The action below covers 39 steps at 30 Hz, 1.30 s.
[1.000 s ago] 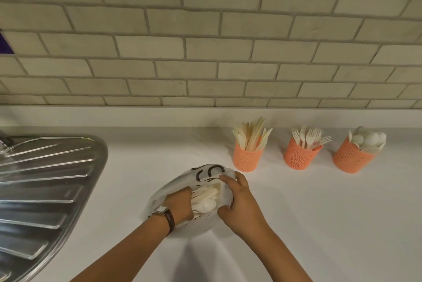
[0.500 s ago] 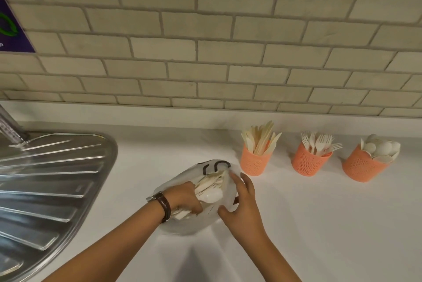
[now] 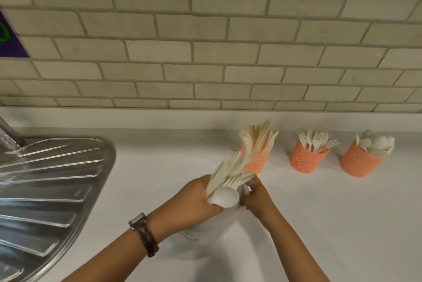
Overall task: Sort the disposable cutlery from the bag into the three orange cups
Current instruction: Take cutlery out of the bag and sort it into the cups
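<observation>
Left hand [image 3: 194,199] clamped round mixed bundle [image 3: 228,174] of knives, forks, one spoon, fanned just above bag [image 3: 205,233]. Bag sits on counter [image 3: 319,224] under both hands. Right hand [image 3: 258,197] pinches bag rim; I judge it steadies bag so bundle clears. Cups [image 3: 306,160] stand to right, each part-filled.

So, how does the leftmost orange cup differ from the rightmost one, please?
The leftmost cup holds knives that stand tall and fan out above its rim; the rightmost cup holds spoons whose bowls sit low near its rim. The leftmost cup is partly hidden behind the cutlery bundle in the left hand; the rightmost cup is in full view. Both are orange perforated cups on the white counter.
</observation>
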Available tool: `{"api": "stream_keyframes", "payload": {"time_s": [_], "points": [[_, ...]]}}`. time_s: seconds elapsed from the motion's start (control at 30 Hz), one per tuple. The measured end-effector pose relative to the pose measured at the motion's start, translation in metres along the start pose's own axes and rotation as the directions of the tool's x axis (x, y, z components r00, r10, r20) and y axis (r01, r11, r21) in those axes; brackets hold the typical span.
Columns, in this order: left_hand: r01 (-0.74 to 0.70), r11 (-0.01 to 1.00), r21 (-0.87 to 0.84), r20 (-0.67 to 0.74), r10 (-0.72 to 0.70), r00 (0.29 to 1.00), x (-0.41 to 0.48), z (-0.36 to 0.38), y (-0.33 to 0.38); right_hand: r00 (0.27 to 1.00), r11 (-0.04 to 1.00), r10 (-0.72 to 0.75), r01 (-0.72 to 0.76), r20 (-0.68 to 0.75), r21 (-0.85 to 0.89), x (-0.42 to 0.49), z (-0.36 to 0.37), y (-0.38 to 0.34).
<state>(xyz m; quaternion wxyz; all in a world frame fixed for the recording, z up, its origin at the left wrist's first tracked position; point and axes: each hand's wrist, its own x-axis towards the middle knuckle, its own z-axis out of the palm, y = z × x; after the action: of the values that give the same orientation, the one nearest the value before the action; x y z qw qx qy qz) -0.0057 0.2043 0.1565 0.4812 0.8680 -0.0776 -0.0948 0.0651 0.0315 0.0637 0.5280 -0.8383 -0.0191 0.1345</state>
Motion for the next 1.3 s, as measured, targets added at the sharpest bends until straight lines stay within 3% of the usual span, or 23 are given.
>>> {"api": "stream_keyframes", "payload": {"time_s": [0.17,0.23,0.3,0.4,0.53,0.6,0.73,0.9,1.03,1.17,1.3], "points": [[-0.014,0.953,-0.304,-0.212,-0.053,0.976,0.016,-0.012,0.007,0.987,0.968,0.103,-0.128,0.126,0.215,-0.015,0.025,-0.003],[-0.014,0.905,-0.424,-0.229,-0.092,0.969,0.023,-0.02,0.007,0.978,0.925,0.133,-0.182,0.163,0.335,-0.022,0.039,-0.003],[-0.023,0.798,-0.602,-0.167,-0.098,0.981,0.026,-0.027,0.007,0.974,0.919,0.129,-0.189,0.188,0.345,-0.028,0.047,-0.003],[0.017,0.549,-0.835,-0.017,-0.057,0.998,0.026,-0.03,0.008,0.988,0.977,0.098,-0.118,0.117,0.175,-0.039,0.045,-0.006],[0.172,0.309,-0.935,0.181,-0.002,0.984,0.025,-0.016,0.005,0.996,0.997,0.024,-0.018,-0.088,0.071,-0.058,0.023,-0.009],[0.238,0.263,-0.935,0.251,0.019,0.968,0.028,-0.003,0.002,0.987,0.995,0.026,-0.011,-0.157,0.094,-0.071,0.008,-0.012],[0.304,0.328,-0.894,0.327,0.016,0.945,0.036,0.036,0.009,0.948,0.979,0.024,0.042,-0.316,0.2,-0.097,-0.026,-0.018],[0.263,0.526,-0.809,0.276,-0.055,0.96,0.049,0.1,0.028,0.892,0.941,-0.051,0.194,-0.449,0.278,-0.117,-0.078,-0.026],[0.176,0.622,-0.763,0.19,-0.044,0.981,0.067,0.157,0.055,0.912,0.935,-0.072,0.202,-0.403,0.292,-0.119,-0.127,-0.015],[0.035,0.782,-0.623,0.0,-0.045,0.999,0.086,0.216,0.088,0.942,0.962,-0.022,0.111,-0.335,0.25,-0.114,-0.192,0.011],[0.013,0.836,-0.548,-0.082,-0.069,0.994,0.099,0.259,0.118,0.978,0.975,0.007,0.039,-0.208,0.218,-0.11,-0.251,0.027]]}}
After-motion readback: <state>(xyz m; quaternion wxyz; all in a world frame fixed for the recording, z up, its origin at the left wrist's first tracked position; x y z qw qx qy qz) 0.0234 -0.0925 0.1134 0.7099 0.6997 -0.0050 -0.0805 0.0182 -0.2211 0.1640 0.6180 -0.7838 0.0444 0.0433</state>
